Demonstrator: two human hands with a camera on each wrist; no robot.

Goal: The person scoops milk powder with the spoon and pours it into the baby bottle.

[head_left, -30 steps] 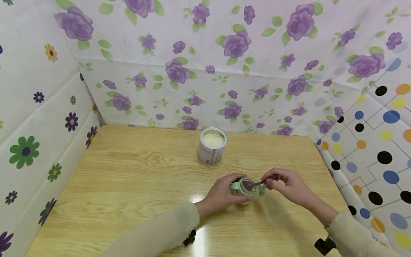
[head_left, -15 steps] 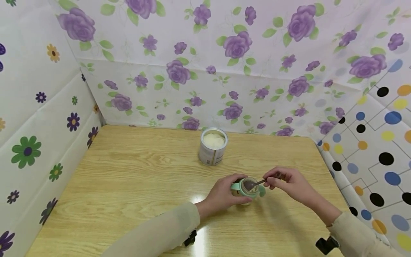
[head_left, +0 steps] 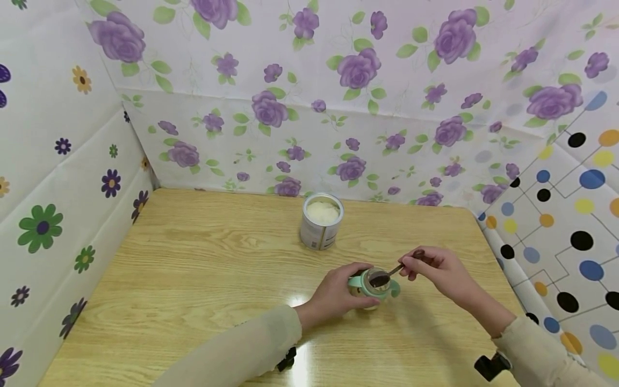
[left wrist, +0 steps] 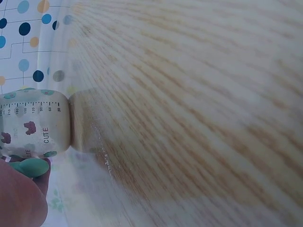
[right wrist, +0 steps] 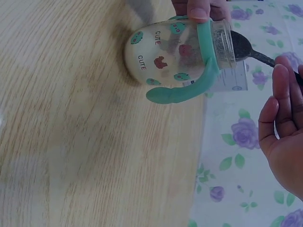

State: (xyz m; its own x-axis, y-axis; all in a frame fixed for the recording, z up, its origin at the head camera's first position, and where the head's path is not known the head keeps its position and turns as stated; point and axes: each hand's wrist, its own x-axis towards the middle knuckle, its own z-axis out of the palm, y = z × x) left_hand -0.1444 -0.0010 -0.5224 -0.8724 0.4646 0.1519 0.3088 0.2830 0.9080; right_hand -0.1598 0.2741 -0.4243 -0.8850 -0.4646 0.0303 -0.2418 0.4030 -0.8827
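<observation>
A baby bottle [right wrist: 163,54] with a green collar and two green handles stands uncapped on the table, printed with "CUTE" and small figures. My left hand [head_left: 333,293] grips it from the left, thumb in front and fingers behind. In the left wrist view, the bottle [left wrist: 35,123] shows a printed measuring scale. My right hand [head_left: 440,274] pinches a dark metal spoon [head_left: 380,279] by its handle. The spoon's bowl [right wrist: 240,46] is tilted at the bottle's open mouth. Pale contents show through the bottle's wall.
An open tin [head_left: 319,231] of pale powder stands behind the bottle, towards the back of the wooden table [head_left: 203,258]. Flower-patterned cloth [head_left: 309,134] hangs behind the table, and dotted cloth [head_left: 570,215] lines the right side.
The right hand has risen slightly and turned, tipping the spoon so its bowl now looks darker at the bottle's mouth. The left hand and bottle have stayed in place.
</observation>
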